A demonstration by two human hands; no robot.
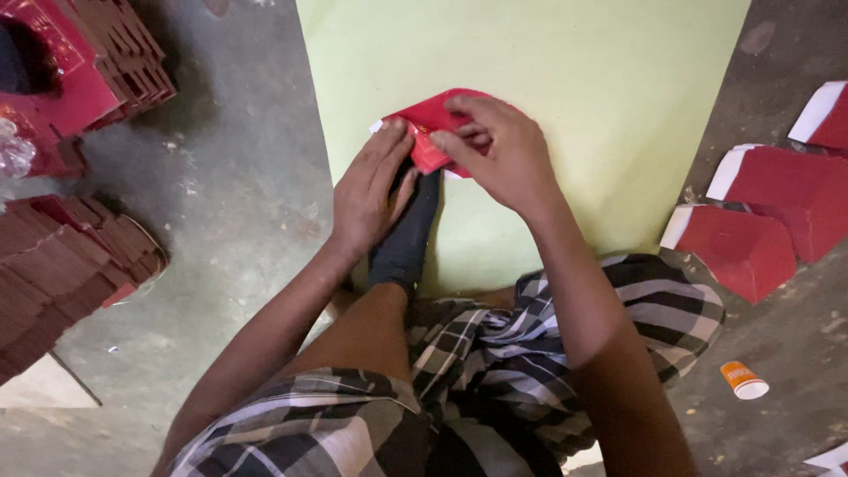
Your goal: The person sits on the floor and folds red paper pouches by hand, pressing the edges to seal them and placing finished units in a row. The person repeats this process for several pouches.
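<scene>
On the pale green sheet (565,79), near its middle, lies a red paper piece (433,119). Left hand (371,190) presses its left corner flat, fingers extended; right hand (499,155) pinches a fold, fingers curled. Thin, light and easily creased, it seems best gripped at the edges. Red stacks (62,265) lie left of the sheet.
</scene>
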